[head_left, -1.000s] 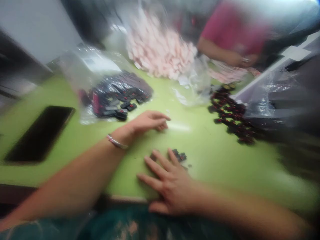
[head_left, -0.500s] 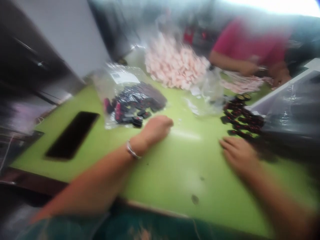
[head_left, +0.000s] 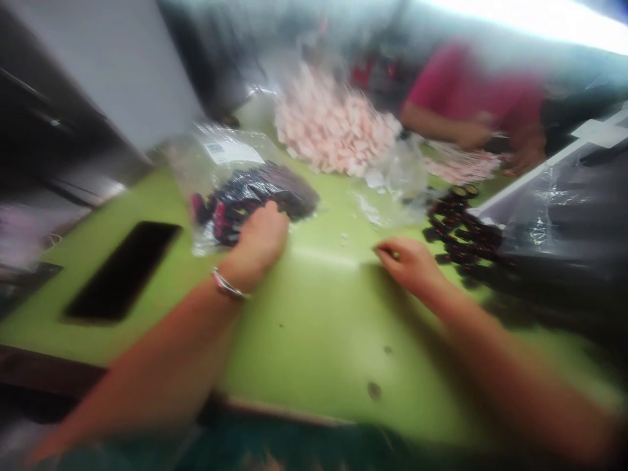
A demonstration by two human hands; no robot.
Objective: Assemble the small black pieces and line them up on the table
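While my left hand (head_left: 262,235) bends over the dark pieces (head_left: 297,203) at the bag (head_left: 233,152), I cannot tell whether its fingers grip one. My right hand (head_left: 407,258), fingertips pressed together on nothing visible, is near the dark pile (head_left: 461,229). I seem to be picking; that calls for freeing one piece cleanly.

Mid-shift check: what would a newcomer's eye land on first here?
Probably the heap of pale pink pieces at the far side of the bright green table. Next, the left hand at the near edge of a clear bag of dark pieces, and the dark pile beyond the right hand.
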